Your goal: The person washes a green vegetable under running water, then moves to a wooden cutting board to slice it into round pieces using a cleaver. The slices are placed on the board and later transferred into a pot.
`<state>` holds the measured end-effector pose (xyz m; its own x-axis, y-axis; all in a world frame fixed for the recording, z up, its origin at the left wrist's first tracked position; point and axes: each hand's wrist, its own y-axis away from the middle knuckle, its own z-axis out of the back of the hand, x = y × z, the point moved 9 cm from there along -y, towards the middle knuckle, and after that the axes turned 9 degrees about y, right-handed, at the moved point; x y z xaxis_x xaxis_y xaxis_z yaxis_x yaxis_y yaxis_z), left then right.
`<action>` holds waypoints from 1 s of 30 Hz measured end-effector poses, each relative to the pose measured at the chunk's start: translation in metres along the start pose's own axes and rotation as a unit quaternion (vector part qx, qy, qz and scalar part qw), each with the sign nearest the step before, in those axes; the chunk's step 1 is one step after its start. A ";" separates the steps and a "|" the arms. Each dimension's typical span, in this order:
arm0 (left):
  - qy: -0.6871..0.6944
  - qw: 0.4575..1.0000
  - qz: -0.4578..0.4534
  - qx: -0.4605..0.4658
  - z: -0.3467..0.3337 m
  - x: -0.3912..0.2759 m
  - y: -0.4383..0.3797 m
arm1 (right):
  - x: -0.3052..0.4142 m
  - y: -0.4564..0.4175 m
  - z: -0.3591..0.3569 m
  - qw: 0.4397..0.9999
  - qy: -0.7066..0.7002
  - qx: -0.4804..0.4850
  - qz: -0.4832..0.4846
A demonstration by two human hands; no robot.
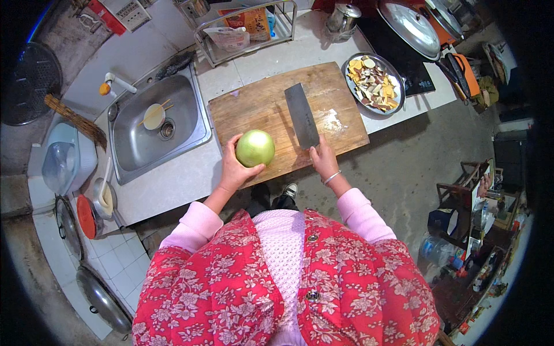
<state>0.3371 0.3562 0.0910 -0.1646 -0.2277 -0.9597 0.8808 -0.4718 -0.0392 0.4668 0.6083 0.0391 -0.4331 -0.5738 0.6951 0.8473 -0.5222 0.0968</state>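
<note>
My left hand [237,165] grips a round, pale green vegetable [256,148], perhaps a gourd or a large radish, over the left front part of a wooden cutting board [255,101]. Thumb and fingers reach around its near and left sides. In my right hand [323,160] is a Chinese cleaver [301,116], held by its handle, which my fingers mostly hide. Its broad dark blade points away from me above the middle of the board. Blade and vegetable are apart. A whitish wet patch [333,121] marks the board right of the blade.
A metal plate of cut yellow, white and brown pieces [374,82] stands right of the board. Left is a steel sink [181,125] holding a bowl [154,116] with chopsticks. Behind are a metal rack [283,32] and a kettle [342,21]. A black cooktop [415,78] lies far right.
</note>
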 end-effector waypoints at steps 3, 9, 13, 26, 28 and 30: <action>0.147 0.965 0.212 -0.049 -0.011 0.041 0.006 | 0.008 0.005 0.003 1.000 -0.004 -0.002 0.013; 0.481 0.735 0.462 -0.123 -0.057 0.081 0.025 | 0.033 0.017 0.008 0.995 0.066 -0.002 0.070; 0.507 0.693 0.493 -0.140 -0.066 0.075 0.023 | 0.043 0.028 0.006 0.993 0.101 0.016 0.056; -0.455 0.874 -0.084 0.149 -0.054 -0.041 -0.047 | 0.058 0.033 -0.002 0.989 0.136 0.046 0.040; -0.442 0.882 -0.021 0.163 -0.052 -0.025 -0.049 | 0.065 0.035 0.008 0.986 0.155 0.032 0.055; -0.405 0.899 -0.028 0.163 -0.053 -0.022 -0.045 | 0.071 0.041 0.024 0.983 0.165 0.010 0.074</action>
<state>0.3250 0.4280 0.0993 -0.5903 -0.6796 -0.4355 0.7056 -0.6965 0.1304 0.4781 0.5609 0.1094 -0.3782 -0.8179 0.4336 0.9129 -0.4072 0.0282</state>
